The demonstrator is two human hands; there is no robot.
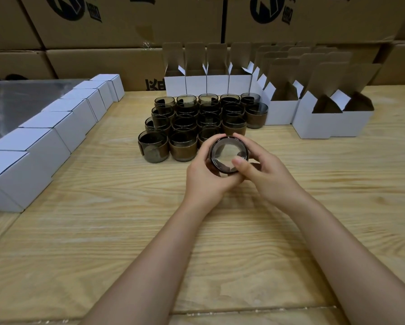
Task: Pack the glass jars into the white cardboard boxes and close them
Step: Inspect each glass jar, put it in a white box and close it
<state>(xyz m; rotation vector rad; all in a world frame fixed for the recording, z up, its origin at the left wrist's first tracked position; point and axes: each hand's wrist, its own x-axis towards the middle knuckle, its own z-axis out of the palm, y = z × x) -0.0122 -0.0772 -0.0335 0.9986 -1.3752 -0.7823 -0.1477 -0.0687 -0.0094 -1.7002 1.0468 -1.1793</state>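
A dark glass jar (pixel 228 152) sits tilted between both hands above the wooden table, its open mouth facing me. My left hand (pixel 206 178) cups it from below and the left side. My right hand (pixel 264 170) wraps its right side, thumb lying across the rim. Behind it stands a block of several smoked glass jars (pixel 192 120) with brown sleeves. Open white cardboard boxes (pixel 314 120) with raised flaps stand at the back and right. A row of closed white boxes (pixel 44 141) runs along the left.
Large brown shipping cartons (pixel 126 26) form a wall behind the table. A grey reflective sheet (pixel 14 102) lies at the far left behind the closed boxes. Bare wooden table surface (pixel 149 242) stretches in front of the jars toward me.
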